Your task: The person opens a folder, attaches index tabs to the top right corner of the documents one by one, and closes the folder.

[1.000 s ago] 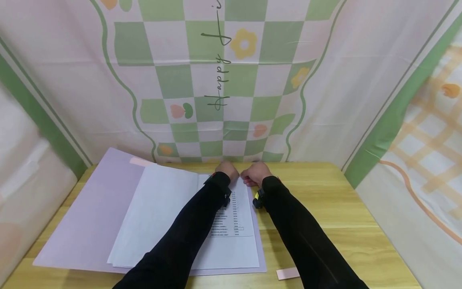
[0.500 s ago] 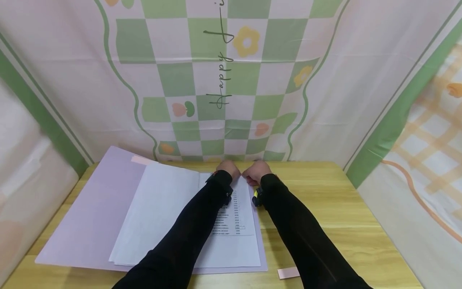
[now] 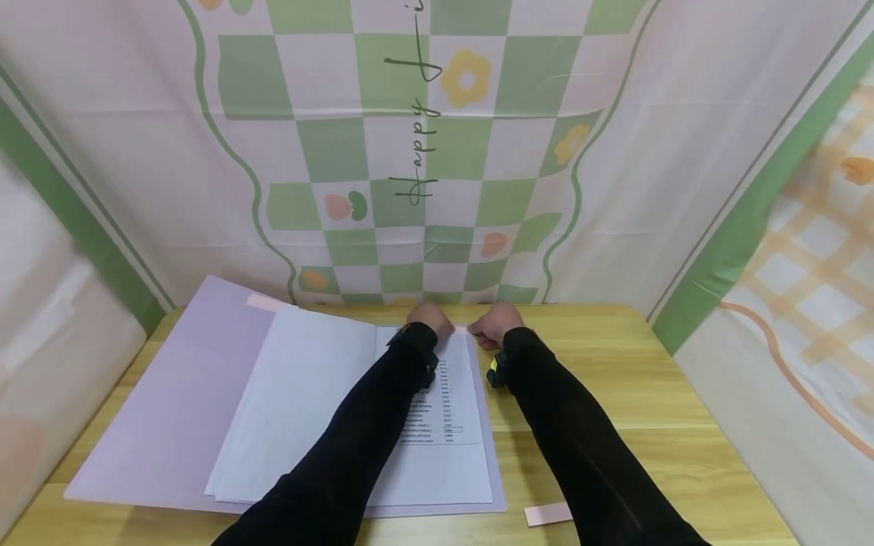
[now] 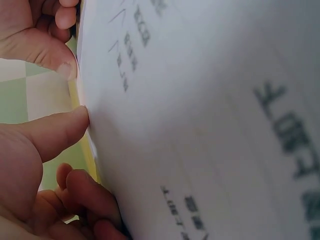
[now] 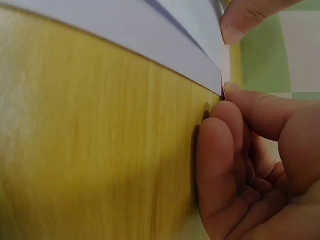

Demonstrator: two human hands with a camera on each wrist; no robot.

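A lilac folder [image 3: 164, 409] lies open with white sheets [image 3: 300, 402] inside, the right-hand one printed with rows of text. At its top right edge, a narrow pink strip [image 3: 460, 330] spans the gap between my hands. My left hand [image 3: 432, 318] pinches the strip's left end at the sheet's edge, thumb [image 4: 60, 130] on top and the other fingers curled. My right hand [image 3: 498, 324] pinches the other end near the folder corner. In the right wrist view the pink strip [image 5: 226, 70] runs between both thumbtips, with the right fingers curled beside the wooden tabletop.
Another pink strip [image 3: 262, 302] is on the left cover's top edge. A loose pink strip [image 3: 546, 514] lies near the front of the wooden table [image 3: 601, 394], partly under the right sleeve. A checked cloth [image 3: 423, 152] hangs behind the table's far edge.
My right hand has shifted slightly right, widening the gap to my left hand, and the pink strip now shows between them. The left hand and folder stay nearly in place.
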